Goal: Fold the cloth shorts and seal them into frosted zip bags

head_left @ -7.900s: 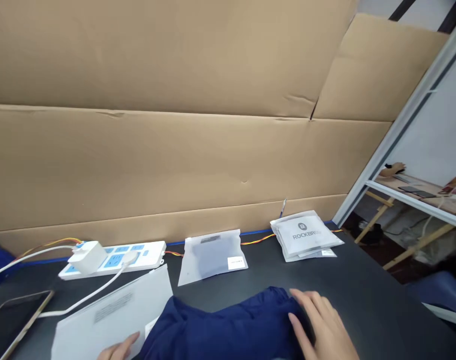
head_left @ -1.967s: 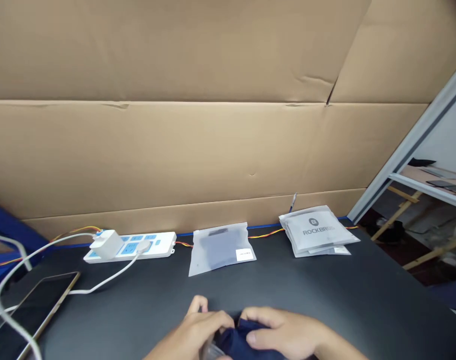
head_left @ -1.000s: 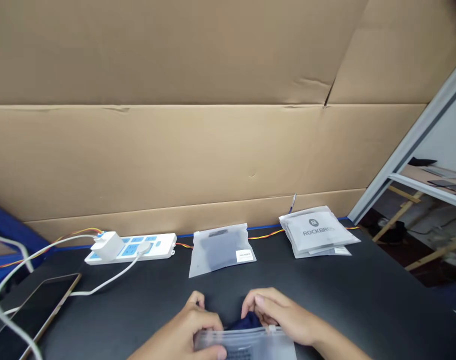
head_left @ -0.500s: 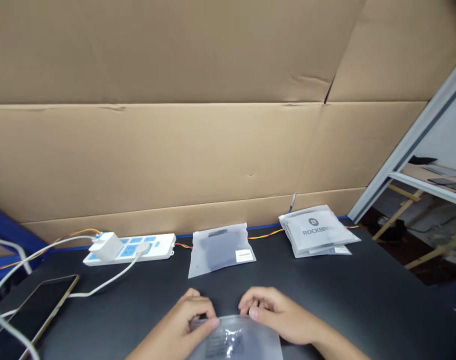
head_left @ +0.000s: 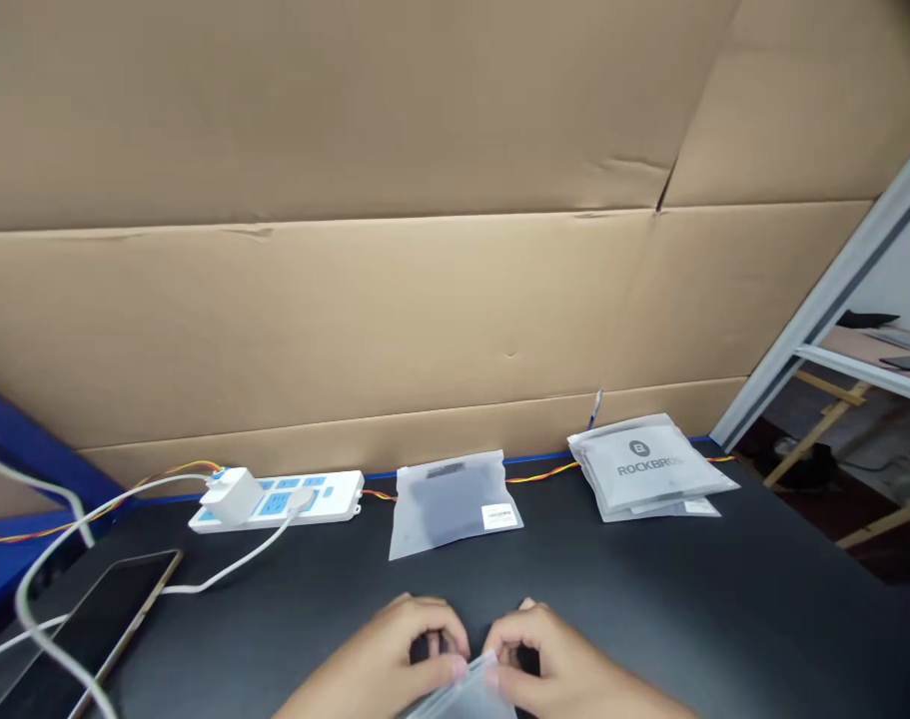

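At the front edge of the view, a frosted plastic zip bag is pinched at its top edge by both hands. My left hand has its thumb and fingers closed on the left side of that edge. Close beside it, my right hand grips the right side the same way. The bag's top is bent up between the fingertips, and its lower part lies out of view. Farther back on the black table lies another frosted bag with a white label and something dark inside.
A stack of ROCKBROS bags lies at the back right, with a pen behind it. To the left are a white power strip with a charger, white cables and a phone. A cardboard wall rises behind.
My hands have drawn closer together, and the bag's top edge, flat before, is now bent up between them. The view has shifted slightly, so background things sit farther right.
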{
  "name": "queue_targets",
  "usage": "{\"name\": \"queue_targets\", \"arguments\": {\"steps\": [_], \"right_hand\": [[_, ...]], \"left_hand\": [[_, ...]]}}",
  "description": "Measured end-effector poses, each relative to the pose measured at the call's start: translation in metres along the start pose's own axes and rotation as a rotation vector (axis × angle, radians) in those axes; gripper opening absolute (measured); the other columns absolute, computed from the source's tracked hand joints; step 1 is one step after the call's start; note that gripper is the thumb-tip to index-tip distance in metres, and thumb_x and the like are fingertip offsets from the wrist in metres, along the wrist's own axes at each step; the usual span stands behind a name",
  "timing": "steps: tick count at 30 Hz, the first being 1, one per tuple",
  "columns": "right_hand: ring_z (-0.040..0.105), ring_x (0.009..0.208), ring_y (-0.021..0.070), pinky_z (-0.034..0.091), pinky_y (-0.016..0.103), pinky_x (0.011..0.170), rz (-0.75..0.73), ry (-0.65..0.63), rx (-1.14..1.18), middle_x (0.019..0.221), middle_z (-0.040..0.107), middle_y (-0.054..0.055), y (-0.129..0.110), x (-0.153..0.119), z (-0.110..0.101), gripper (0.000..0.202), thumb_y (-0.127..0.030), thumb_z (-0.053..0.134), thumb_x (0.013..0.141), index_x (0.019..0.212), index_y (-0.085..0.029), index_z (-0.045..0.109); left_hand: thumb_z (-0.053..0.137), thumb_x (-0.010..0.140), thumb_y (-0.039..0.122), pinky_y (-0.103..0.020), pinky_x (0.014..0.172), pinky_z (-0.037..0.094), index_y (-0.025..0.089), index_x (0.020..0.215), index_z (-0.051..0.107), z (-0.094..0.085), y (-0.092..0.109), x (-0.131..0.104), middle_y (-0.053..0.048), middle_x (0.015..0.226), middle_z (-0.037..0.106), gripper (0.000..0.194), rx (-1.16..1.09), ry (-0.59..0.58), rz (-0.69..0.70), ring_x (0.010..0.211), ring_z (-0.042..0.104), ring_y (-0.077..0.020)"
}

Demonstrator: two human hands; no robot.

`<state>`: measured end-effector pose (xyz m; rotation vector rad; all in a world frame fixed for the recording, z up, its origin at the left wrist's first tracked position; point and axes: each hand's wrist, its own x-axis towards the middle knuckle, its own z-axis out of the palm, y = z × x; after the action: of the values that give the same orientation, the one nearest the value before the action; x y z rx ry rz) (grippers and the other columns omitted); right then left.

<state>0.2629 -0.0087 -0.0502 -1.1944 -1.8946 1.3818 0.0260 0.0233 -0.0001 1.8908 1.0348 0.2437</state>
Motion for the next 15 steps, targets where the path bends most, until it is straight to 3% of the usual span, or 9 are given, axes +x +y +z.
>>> {"name": "queue_targets", "arguments": {"steps": [4, 7, 10, 13, 15], "right_hand": [[0.054, 0.068, 0.0148, 0.040, 0.031, 0.085, -0.094, 0.043, -0.036, 0.063, 0.058, -0.003, 0.012, 0.003, 0.007, 0.030, -0.046, 0.065, 0.085, 0.073, -0.019, 0.069], [0.054, 0.074, 0.0168, 0.040, 0.028, 0.076, -0.070, 0.198, -0.020, 0.070, 0.060, -0.001, 0.010, 0.003, -0.010, 0.032, -0.046, 0.061, 0.089, 0.074, -0.019, 0.066], [0.048, 0.070, 0.0151, 0.037, 0.026, 0.068, -0.058, 0.364, 0.073, 0.068, 0.052, -0.003, 0.008, 0.005, -0.041, 0.036, -0.047, 0.056, 0.092, 0.071, -0.019, 0.057], [0.038, 0.061, 0.0121, 0.032, 0.025, 0.060, -0.072, 0.381, 0.154, 0.063, 0.039, -0.006, 0.016, 0.009, -0.063, 0.044, -0.055, 0.055, 0.092, 0.068, -0.020, 0.048], [0.038, 0.061, 0.0118, 0.032, 0.025, 0.059, -0.070, 0.371, 0.168, 0.064, 0.038, -0.007, 0.023, 0.012, -0.066, 0.044, -0.058, 0.053, 0.093, 0.070, -0.020, 0.047]], "left_hand": [[0.062, 0.091, 0.037, -0.025, 0.083, 0.042, 0.022, 0.087, 0.071, 0.016, 0.002, 0.004, 0.000, 0.090, 0.069, 0.018, 0.064, -0.059, 0.005, 0.091, 0.059, -0.0191], [0.062, 0.089, 0.031, -0.024, 0.083, 0.041, 0.021, 0.085, 0.068, 0.004, -0.002, 0.000, 0.000, 0.090, 0.066, 0.012, 0.097, -0.035, 0.007, 0.090, 0.058, -0.0182], [0.060, 0.092, 0.034, -0.023, 0.078, 0.041, 0.020, 0.078, 0.062, -0.017, -0.013, -0.006, 0.002, 0.083, 0.061, 0.019, 0.129, 0.004, 0.012, 0.083, 0.055, -0.0166], [0.053, 0.096, 0.042, -0.023, 0.073, 0.040, 0.020, 0.077, 0.057, -0.028, -0.027, -0.009, 0.002, 0.082, 0.057, 0.029, 0.118, 0.057, -0.015, 0.079, 0.050, -0.0162], [0.048, 0.099, 0.047, -0.025, 0.076, 0.041, 0.021, 0.080, 0.057, -0.026, -0.032, -0.008, 0.002, 0.084, 0.057, 0.034, 0.087, 0.070, -0.026, 0.081, 0.050, -0.0170]]}}
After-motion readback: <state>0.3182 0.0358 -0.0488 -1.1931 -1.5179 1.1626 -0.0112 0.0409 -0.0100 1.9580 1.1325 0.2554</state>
